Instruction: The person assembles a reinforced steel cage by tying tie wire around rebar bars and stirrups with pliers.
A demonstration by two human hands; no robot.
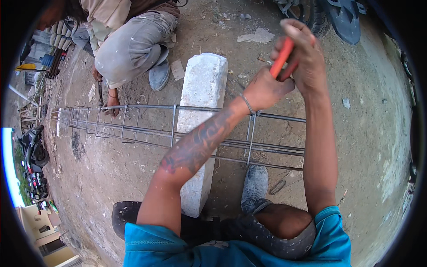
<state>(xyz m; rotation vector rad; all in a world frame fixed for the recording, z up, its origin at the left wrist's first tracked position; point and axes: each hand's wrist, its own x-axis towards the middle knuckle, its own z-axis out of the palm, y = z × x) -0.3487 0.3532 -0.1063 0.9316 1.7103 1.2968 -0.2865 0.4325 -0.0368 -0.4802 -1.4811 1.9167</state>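
Over the far right part of a rebar cage [275, 149], both my hands are raised around a red-handled plier-like tool [282, 58]. My left hand [266, 89] is closed at the tool's lower end, where the handles come together, and hides its head. My right hand [308, 60] is blurred by motion, with its fingers curled around the spread upper part of the handles. Long steel bars and square stirrups make up the cage. One stirrup [251, 138] lies just below my left wrist. My left forearm crosses over the bars.
A white concrete block [202, 80] lies beneath the cage. At the far left a crouching person [133, 49] has one hand [113, 104] at the cage and a dark tool [100, 92] in the other. A motorbike wheel [318, 20] stands at the far right. My shoe [255, 184] is close to the bars.
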